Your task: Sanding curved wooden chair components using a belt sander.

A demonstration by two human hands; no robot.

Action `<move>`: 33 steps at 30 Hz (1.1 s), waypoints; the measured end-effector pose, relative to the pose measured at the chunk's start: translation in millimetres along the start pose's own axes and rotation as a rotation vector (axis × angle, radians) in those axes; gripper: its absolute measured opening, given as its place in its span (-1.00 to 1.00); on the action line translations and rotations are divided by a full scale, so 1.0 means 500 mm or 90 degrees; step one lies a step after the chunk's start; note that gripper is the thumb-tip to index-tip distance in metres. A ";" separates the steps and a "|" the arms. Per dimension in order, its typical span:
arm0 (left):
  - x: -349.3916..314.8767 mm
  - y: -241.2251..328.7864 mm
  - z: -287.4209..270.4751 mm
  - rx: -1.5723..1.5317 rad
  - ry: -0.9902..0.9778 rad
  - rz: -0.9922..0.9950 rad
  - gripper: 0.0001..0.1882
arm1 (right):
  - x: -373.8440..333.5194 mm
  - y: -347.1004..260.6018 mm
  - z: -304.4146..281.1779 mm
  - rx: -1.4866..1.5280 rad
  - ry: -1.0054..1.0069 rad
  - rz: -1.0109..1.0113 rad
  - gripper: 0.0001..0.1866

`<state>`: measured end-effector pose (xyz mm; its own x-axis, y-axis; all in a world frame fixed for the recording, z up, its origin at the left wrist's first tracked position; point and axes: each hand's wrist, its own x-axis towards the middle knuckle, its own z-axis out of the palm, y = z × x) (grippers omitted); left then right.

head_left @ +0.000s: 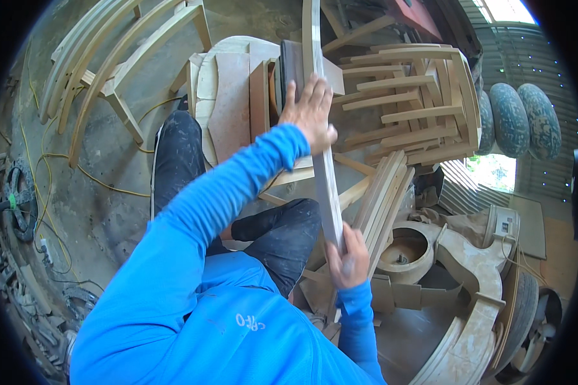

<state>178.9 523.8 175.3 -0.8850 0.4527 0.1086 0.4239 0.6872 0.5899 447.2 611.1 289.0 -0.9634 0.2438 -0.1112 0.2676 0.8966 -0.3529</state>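
A long pale wooden strip (pixel 327 192) runs from the top edge of the view down toward me, slightly tilted. My left hand (pixel 308 117) lies across its upper part with the fingers stretched out, palm on the wood. Lower down, the fingers of my right hand (pixel 349 258) are wrapped round the near end of the strip; that hand is a little blurred. Beneath the strip, past my knees, stands a work surface (pixel 228 96) with pale boards on it. A dark, flat-faced block (pixel 291 61) stands upright beside my left fingers.
Curved wooden frames (pixel 119 70) stand at the far left, with a yellow cable (pixel 103 183) on the floor. Stacked wooden frames (pixel 423 102) rise at the right, near long wooden strips (pixel 384 199). Nearer are a round metal housing (pixel 401 251) and a dusty machine (pixel 468 256).
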 end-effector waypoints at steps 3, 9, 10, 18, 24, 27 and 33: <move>0.119 -0.073 -0.014 0.017 0.006 -0.007 -0.06 | 0.129 0.011 0.053 -0.004 0.031 -0.027 -0.55; 0.318 -0.200 -0.053 0.090 0.044 0.000 -0.02 | 0.355 -0.018 0.152 -0.078 0.160 -0.161 -0.51; 0.347 -0.229 -0.048 0.145 0.180 0.028 -0.08 | 0.385 -0.032 0.168 -0.089 0.188 -0.180 -0.51; 0.525 -0.144 -0.179 -0.112 0.098 -0.219 0.20 | 0.562 -0.026 0.204 -0.115 0.260 -0.141 -0.43; 0.785 -0.377 -0.132 -0.496 0.266 -0.281 -0.31 | 0.691 -0.137 0.254 -0.077 0.264 -0.213 -0.44; 0.795 -0.298 -0.185 -0.462 0.324 -0.244 -0.31 | 0.739 -0.118 0.258 -0.065 0.293 -0.205 -0.42; 0.673 -0.116 -0.381 -0.454 0.394 0.039 -0.37 | 0.791 -0.133 0.242 -0.004 0.395 -0.252 -0.42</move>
<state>-180.3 528.1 330.1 -0.8967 -0.0457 0.4402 0.4367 0.0705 0.8968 50.0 603.2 155.8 -0.8193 0.0644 0.5698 -0.1001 0.9623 -0.2527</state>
